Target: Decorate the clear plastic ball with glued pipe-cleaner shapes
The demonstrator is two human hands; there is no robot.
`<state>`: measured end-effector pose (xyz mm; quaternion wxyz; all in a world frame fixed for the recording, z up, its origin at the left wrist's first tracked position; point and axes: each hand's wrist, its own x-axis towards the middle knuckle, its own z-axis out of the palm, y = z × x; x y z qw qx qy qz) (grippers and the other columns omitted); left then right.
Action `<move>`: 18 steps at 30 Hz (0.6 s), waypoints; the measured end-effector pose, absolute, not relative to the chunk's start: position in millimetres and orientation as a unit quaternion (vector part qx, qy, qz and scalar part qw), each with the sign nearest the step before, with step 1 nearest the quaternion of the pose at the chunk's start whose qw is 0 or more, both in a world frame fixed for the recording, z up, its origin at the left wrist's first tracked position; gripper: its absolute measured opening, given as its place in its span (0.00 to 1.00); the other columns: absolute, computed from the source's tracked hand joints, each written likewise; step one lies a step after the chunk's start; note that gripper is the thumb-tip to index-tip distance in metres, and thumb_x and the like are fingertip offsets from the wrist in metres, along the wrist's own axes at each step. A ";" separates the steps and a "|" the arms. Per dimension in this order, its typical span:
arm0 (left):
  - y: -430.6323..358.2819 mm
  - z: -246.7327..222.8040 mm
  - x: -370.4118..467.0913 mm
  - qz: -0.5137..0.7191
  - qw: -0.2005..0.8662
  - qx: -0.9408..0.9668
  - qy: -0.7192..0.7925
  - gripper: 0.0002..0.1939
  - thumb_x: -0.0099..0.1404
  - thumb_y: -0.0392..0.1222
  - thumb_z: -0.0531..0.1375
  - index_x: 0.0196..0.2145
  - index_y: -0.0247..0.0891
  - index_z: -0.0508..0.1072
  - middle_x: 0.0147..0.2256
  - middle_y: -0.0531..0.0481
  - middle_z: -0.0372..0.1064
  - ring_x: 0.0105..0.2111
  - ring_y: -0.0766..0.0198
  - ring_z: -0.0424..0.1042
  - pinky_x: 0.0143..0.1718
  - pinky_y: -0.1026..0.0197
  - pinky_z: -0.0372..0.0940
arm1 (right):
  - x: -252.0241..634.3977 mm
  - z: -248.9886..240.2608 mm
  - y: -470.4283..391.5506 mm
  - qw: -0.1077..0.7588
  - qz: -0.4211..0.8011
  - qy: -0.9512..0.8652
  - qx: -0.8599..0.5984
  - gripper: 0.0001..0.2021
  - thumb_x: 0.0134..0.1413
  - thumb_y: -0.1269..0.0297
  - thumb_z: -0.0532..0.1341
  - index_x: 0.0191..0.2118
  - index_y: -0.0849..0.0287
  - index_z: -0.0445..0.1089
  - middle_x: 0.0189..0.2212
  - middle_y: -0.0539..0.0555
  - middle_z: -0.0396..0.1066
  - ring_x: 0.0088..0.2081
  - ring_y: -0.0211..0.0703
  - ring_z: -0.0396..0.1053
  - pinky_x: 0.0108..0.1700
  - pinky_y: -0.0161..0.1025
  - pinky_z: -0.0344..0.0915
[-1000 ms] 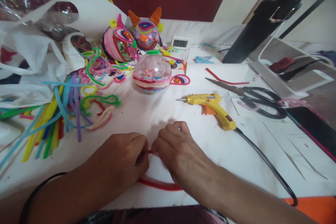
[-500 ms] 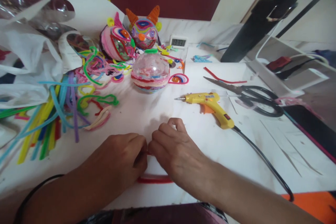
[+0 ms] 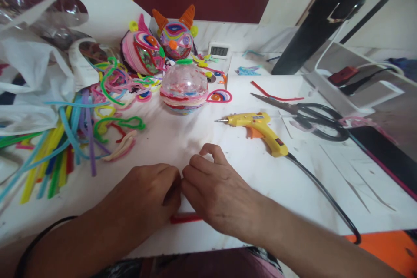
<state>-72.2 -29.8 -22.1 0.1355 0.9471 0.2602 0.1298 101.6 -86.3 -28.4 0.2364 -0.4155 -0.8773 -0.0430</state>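
Note:
My left hand [image 3: 148, 195] and my right hand [image 3: 216, 186] meet low over the white tabletop, fingers closed and fingertips pressed together. A red pipe cleaner [image 3: 185, 218] curves out below them on the near side; the pinched part is hidden behind the fingers. Beyond my hands sits a clear ball [image 3: 184, 82], its lower half wrapped in coloured bands, with a green piece on top. An eye shape made of pipe cleaner [image 3: 220, 95] is beside the ball. To the right of my hands lies a yellow glue gun [image 3: 250, 120], nozzle pointing left.
Loose pipe cleaners [image 3: 61, 152] spread over the left side. Two decorated balls [image 3: 177, 41] stand at the back near a small digital clock [image 3: 219, 50]. Black-handled scissors [image 3: 312, 117], another red pipe cleaner [image 3: 276, 95] and a phone [image 3: 384, 156] lie right. The glue gun's cord runs toward the front edge.
The view has shifted slightly. My hands stay pinched together; the right index finger has lifted a little, and less of the red pipe cleaner shows below them.

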 end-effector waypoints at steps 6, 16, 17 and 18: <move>-30.9 -14.3 -72.1 0.099 0.162 0.942 0.276 0.12 0.57 0.27 0.48 0.20 0.40 0.57 0.17 0.56 0.59 0.16 0.66 0.61 0.20 0.63 0.50 | 103.1 -25.8 -87.6 0.224 -0.022 -0.878 -0.423 0.18 0.68 0.75 0.49 0.27 0.61 0.67 0.25 0.50 0.65 0.32 0.41 0.58 0.50 0.48 0.52; -24.6 -12.0 -73.3 0.038 0.211 0.931 0.296 0.09 0.58 0.29 0.53 0.26 0.37 0.69 0.22 0.57 0.64 0.22 0.69 0.63 0.25 0.64 0.54 | 133.8 -8.1 -102.5 0.244 0.143 -0.820 -0.497 0.12 0.61 0.82 0.52 0.37 0.63 0.71 0.32 0.55 0.72 0.38 0.44 0.66 0.46 0.45 0.54; -23.6 -11.7 -73.5 0.039 0.216 0.929 0.299 0.08 0.58 0.29 0.53 0.25 0.38 0.69 0.22 0.57 0.64 0.21 0.69 0.63 0.25 0.64 0.54 | 137.6 -7.5 -105.1 0.262 0.148 -0.813 -0.499 0.12 0.61 0.82 0.52 0.39 0.64 0.71 0.33 0.55 0.72 0.38 0.44 0.67 0.46 0.45 0.56; -22.3 -11.4 -74.0 0.040 0.221 0.926 0.304 0.08 0.58 0.30 0.54 0.25 0.38 0.69 0.22 0.57 0.64 0.22 0.69 0.63 0.25 0.64 0.54 | 141.1 -7.5 -107.6 0.279 0.149 -0.806 -0.501 0.12 0.61 0.82 0.52 0.40 0.64 0.71 0.33 0.56 0.73 0.38 0.44 0.68 0.46 0.45 0.57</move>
